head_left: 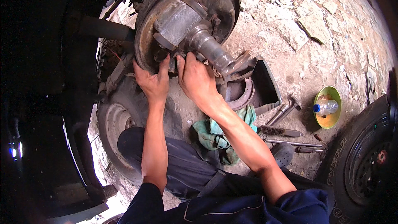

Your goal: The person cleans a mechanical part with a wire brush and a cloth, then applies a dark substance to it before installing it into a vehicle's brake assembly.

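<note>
A round rusty metal plate (pixel 147 20) on the vehicle's wheel end carries a hub housing (pixel 176 20) and a protruding threaded spindle (pixel 207 43). My left hand (pixel 153 79) grips the plate's lower rim, thumb and fingers reaching up either side, some fingertips hidden. Just right of it, my right hand (pixel 195 79) has curled fingers on small dark parts below the housing; what they hold is hidden. Under the spindle lies a curved metal shoe (pixel 247 93) in a black open container (pixel 269 89).
The dark vehicle body (pixel 41 141) fills the left. Tires (pixel 118 120) (pixel 348 149) lie either side of my legs (pixel 178 157). On rubble-strewn ground (pixel 290 33) are a teal rag (pixel 207 135), a hammer (pixel 290 105), long tools (pixel 290 143), and a green bowl (pixel 327 122) holding a plastic bottle (pixel 327 108).
</note>
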`<state>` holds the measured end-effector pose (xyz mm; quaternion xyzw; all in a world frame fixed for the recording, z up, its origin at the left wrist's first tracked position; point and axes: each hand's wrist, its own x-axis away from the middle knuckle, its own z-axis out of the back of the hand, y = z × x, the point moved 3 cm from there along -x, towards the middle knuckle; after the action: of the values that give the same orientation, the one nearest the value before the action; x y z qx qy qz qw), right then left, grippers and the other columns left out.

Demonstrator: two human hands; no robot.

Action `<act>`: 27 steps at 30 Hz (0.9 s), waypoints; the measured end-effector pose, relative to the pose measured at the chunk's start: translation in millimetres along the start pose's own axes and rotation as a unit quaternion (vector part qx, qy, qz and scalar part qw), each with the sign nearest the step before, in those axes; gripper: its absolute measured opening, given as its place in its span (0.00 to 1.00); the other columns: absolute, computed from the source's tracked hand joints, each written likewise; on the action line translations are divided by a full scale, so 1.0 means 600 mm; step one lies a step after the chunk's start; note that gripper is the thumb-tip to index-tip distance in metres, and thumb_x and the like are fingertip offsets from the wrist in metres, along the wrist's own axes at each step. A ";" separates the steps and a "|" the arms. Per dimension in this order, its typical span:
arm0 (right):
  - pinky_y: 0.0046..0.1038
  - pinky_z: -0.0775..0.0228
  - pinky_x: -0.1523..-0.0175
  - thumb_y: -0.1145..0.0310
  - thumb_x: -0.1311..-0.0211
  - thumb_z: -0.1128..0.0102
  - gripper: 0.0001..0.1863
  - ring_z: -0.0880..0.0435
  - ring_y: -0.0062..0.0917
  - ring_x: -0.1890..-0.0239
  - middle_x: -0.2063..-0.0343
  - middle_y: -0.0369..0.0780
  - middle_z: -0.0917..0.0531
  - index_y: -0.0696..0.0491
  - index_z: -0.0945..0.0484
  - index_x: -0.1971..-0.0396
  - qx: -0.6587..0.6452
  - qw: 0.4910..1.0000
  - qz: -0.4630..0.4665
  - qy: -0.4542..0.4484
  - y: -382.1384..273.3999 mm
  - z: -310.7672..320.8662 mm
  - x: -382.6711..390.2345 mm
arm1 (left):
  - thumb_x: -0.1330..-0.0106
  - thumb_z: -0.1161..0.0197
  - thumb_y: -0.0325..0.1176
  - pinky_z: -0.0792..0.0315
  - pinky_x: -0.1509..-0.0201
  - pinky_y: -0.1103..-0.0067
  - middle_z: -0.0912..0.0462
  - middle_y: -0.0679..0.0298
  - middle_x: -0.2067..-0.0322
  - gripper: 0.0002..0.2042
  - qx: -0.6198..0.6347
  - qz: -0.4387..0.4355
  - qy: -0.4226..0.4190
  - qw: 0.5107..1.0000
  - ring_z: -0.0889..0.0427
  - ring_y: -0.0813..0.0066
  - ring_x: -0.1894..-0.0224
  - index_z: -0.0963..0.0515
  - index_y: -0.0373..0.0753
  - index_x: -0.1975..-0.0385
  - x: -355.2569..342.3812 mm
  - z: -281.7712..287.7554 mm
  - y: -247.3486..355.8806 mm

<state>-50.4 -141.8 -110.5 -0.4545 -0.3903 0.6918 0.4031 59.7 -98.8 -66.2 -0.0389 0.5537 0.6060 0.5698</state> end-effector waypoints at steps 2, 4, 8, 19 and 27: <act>0.44 0.31 0.76 0.62 0.31 0.53 0.15 0.22 0.50 0.80 0.83 0.55 0.24 0.58 0.31 0.72 -0.019 1.000 0.004 -0.011 0.003 0.001 -0.001 | 0.42 0.34 0.21 0.34 0.44 0.77 0.27 0.55 0.49 0.24 0.018 -0.021 0.003 1.000 0.27 0.70 0.51 0.35 0.26 0.47 0.001 -0.001 -0.002; 0.40 0.33 0.79 0.59 0.30 0.55 0.17 0.23 0.46 0.84 0.84 0.53 0.23 0.57 0.32 0.73 -0.084 0.996 0.001 0.027 0.007 -0.007 -0.004 | 0.42 0.34 0.22 0.34 0.45 0.77 0.27 0.56 0.50 0.24 0.012 -0.021 -0.002 1.000 0.27 0.70 0.51 0.35 0.26 0.47 0.001 -0.003 -0.004; 0.33 0.36 0.81 0.52 0.28 0.60 0.23 0.27 0.34 0.88 0.84 0.44 0.24 0.58 0.32 0.74 -0.512 0.783 -0.317 -0.158 0.015 -0.018 0.002 | 0.41 0.34 0.23 0.33 0.45 0.78 0.26 0.56 0.51 0.24 -0.029 -0.001 -0.002 1.000 0.26 0.71 0.52 0.35 0.27 0.47 0.003 0.000 0.004; 0.48 0.31 0.59 0.58 0.30 0.56 0.20 0.22 0.55 0.66 0.74 0.59 0.22 0.62 0.27 0.69 -0.040 0.984 -0.140 -0.099 -0.029 0.022 -0.004 | 0.43 0.31 0.27 0.29 0.50 0.73 0.22 0.51 0.56 0.23 -0.047 -0.002 0.008 0.999 0.23 0.66 0.55 0.32 0.25 0.52 -0.004 0.003 0.006; 0.35 0.39 0.79 0.55 0.29 0.60 0.21 0.28 0.38 0.83 0.81 0.47 0.26 0.58 0.30 0.72 -0.307 0.918 -0.243 -0.065 0.021 -0.021 -0.012 | 0.42 0.32 0.26 0.32 0.47 0.75 0.23 0.55 0.56 0.20 -0.091 -0.013 0.020 0.996 0.25 0.70 0.54 0.30 0.27 0.53 0.000 -0.012 0.017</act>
<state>-38.9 -150.7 -123.3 -0.4011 -0.7074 0.4469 0.3728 48.2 -101.1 -62.3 -0.1096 0.5069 0.6457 0.5604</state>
